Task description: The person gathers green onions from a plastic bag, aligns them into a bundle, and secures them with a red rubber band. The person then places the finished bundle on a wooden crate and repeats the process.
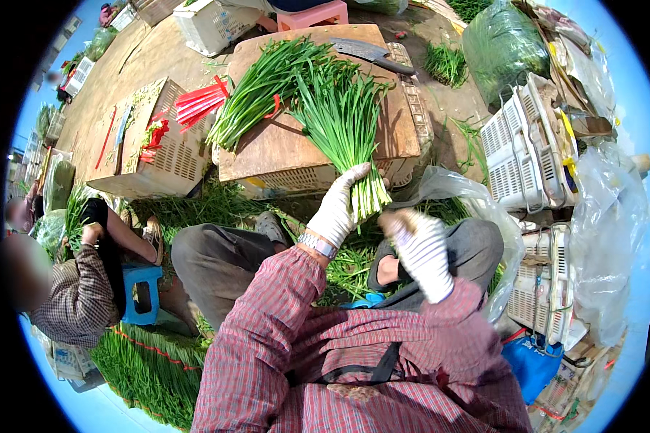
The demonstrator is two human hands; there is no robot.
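Note:
My left hand (340, 208), in a striped knit glove, grips a bunch of garlic chives (342, 122) near its pale cut ends. The leaves fan out over a wooden board (281, 165) set on a plastic crate. My right hand (414, 243), gloved too and blurred, is close to the stem ends on the right; whether its fingers hold anything cannot be made out. A second pile of chives (265, 86) lies on the board's left part, with a red strip (273, 106) at it. A cleaver (368, 53) rests at the board's far right corner.
Red ties (200, 103) lie left of the board, by an upturned crate (168, 157) bearing a long blade. Loose greens cover the ground around my feet. White crates (525, 146) and clear plastic stand on the right. A person (81, 292) sits at the left beside bundled chives (146, 368).

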